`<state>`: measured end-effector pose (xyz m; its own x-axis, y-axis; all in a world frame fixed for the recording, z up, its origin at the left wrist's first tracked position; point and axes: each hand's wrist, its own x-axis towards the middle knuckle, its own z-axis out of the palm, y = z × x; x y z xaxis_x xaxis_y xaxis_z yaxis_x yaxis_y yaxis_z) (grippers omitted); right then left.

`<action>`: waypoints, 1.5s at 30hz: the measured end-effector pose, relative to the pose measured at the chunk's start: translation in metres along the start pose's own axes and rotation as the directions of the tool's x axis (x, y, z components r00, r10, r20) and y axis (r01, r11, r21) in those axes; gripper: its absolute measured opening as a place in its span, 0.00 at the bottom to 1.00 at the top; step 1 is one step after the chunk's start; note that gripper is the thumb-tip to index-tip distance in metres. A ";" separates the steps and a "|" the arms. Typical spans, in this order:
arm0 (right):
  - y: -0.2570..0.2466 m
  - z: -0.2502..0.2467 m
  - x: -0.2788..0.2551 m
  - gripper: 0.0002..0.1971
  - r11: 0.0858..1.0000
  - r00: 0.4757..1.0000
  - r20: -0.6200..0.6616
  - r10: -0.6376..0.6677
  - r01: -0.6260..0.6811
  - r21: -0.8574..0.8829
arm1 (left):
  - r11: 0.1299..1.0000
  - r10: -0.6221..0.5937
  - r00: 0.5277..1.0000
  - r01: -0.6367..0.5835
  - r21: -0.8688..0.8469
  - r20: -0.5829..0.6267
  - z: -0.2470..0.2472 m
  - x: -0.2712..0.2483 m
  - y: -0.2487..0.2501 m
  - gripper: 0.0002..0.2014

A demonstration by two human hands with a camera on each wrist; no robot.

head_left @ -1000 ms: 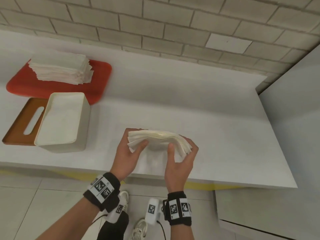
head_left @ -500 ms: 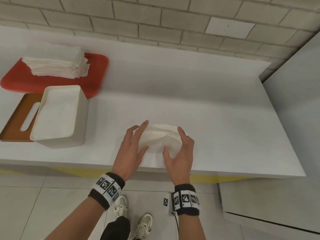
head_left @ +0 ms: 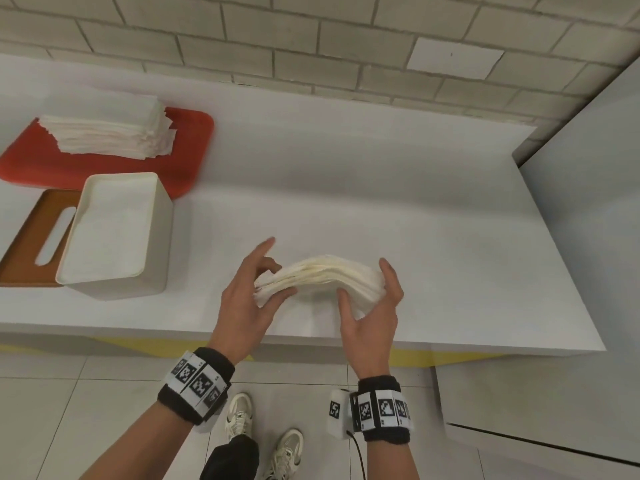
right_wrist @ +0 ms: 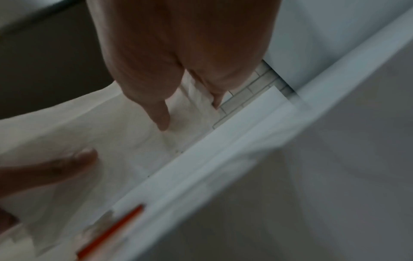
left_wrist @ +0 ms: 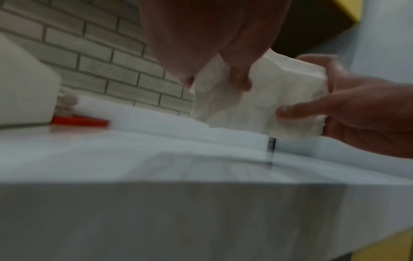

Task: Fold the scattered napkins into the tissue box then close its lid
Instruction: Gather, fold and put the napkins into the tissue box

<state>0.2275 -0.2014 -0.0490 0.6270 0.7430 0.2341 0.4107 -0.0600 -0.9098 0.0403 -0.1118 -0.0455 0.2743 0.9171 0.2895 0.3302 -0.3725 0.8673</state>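
Note:
A thick stack of folded white napkins (head_left: pixel 322 277) hangs bowed just above the white counter (head_left: pixel 433 237), near its front edge. My left hand (head_left: pixel 273 271) pinches the stack's left end, thumb in front and forefinger sticking up. My right hand (head_left: pixel 363 282) grips the right end, thumb in front and fingers behind. The left wrist view shows the napkin stack (left_wrist: pixel 257 102) off the surface between both hands. The open white tissue box (head_left: pixel 114 233) stands at the left. Its brown slotted lid (head_left: pixel 31 237) lies flat beside it.
A red tray (head_left: pixel 188 147) at the back left carries another pile of white napkins (head_left: pixel 107 133). A brick wall runs behind the counter and a grey cabinet side (head_left: pixel 595 202) bounds it on the right. Floor tiles and my shoes show below the front edge.
Half a second ago both hands pressed the stack flat on the counter. Now they grip its ends and hold it raised and bowed.

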 end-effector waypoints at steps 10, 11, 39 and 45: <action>0.004 -0.002 0.002 0.45 0.964 0.959 0.115 0.260 -0.264 0.022 | 0.991 -0.126 0.986 0.121 0.052 0.105 0.009 0.000 -0.014 0.14; 0.005 -0.004 0.004 0.44 0.959 0.950 0.142 0.279 -0.283 0.011 | 0.983 -0.174 0.977 0.166 0.072 0.122 0.007 0.000 -0.015 0.13; -0.047 -0.004 0.004 0.37 0.933 0.848 0.493 0.195 -0.315 0.173 | 0.742 -0.433 0.874 0.485 -0.463 0.221 0.015 0.014 0.064 0.23; -0.052 0.010 0.008 0.15 0.982 0.964 0.250 0.097 -0.134 0.136 | 0.861 -0.244 0.966 0.256 -0.439 0.086 0.016 0.020 0.078 0.17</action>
<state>0.2042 -0.1857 -0.0035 0.4787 0.8764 0.0520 0.2294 -0.0677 -0.9710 0.0856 -0.1246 0.0217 0.2624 0.9644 0.0334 -0.0416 -0.0232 0.9989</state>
